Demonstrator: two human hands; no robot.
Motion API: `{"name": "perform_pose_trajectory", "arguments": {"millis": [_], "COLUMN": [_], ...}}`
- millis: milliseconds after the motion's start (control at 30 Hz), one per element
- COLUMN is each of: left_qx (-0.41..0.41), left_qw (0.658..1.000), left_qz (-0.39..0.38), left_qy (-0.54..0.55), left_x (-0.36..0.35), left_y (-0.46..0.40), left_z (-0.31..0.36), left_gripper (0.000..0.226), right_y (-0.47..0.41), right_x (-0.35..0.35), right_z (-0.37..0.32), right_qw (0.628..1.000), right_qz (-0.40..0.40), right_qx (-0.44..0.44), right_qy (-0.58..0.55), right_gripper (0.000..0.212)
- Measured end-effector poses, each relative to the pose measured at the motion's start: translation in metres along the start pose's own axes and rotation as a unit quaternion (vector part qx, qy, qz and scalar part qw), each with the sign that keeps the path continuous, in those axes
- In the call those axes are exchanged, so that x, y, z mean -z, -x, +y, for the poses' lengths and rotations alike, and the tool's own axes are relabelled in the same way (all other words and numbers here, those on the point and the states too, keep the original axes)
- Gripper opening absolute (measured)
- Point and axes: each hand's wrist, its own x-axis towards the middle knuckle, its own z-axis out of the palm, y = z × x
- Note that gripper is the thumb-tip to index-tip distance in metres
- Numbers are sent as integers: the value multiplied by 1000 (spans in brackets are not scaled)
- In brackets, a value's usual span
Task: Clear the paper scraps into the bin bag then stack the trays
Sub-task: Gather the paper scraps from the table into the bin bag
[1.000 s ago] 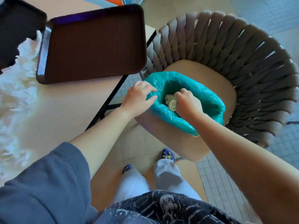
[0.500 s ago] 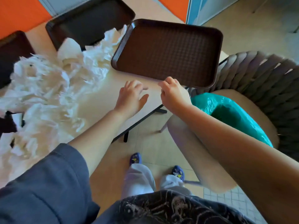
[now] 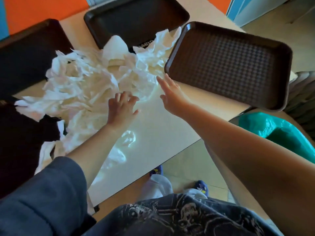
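A big heap of white paper scraps covers the middle and left of the pale table. My left hand is open, fingers spread, resting at the heap's right edge. My right hand is open too, stretched out flat over the table, fingertips at the scraps beside a brown tray. Another dark tray lies at the back, a third at the far left, both partly under paper. The teal bin bag sits low on the right, off the table.
A further dark tray lies at the near left edge under scraps. A woven grey chair holds the bag on its seat. Two loose scraps lie near my left forearm. The brown tray overhangs the table's right corner.
Both hands left the bin bag, swung left over the table and now reach the paper heap with nothing in them. The view turned from the chair to the table.
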Motion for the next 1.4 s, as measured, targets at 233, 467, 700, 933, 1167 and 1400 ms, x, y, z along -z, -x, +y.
{"name": "perform_pose_trajectory", "arguments": {"millis": [233, 467, 700, 933, 1167, 1400], "left_qx": [-123, -139, -138, -208, -189, -96], "left_qw": [992, 986, 978, 945, 912, 876], "left_qz": [-6, -12, 97, 120, 34, -40], "left_qy": [-7, 89, 119, 221, 362, 472], "left_x": [-8, -10, -8, 9, 20, 26], "left_y": [-9, -17, -37, -56, -59, -67], "left_z": [-11, -11, -3, 39, 101, 193], "left_gripper": [41, 10, 8, 29, 33, 4], "right_y": [-40, -27, -3, 29, 74, 126], "right_x": [-20, -18, 2, 28, 53, 77], "right_z": [-21, -7, 12, 23, 58, 108], "right_qw": [996, 992, 984, 954, 935, 926], "right_qz": [-36, -25, 111, 266, 306, 319], "right_qx": [-21, -123, -133, -133, -180, -199], "right_qy": [79, 0, 34, 24, 15, -30], "right_gripper": [82, 36, 12, 25, 28, 21]}}
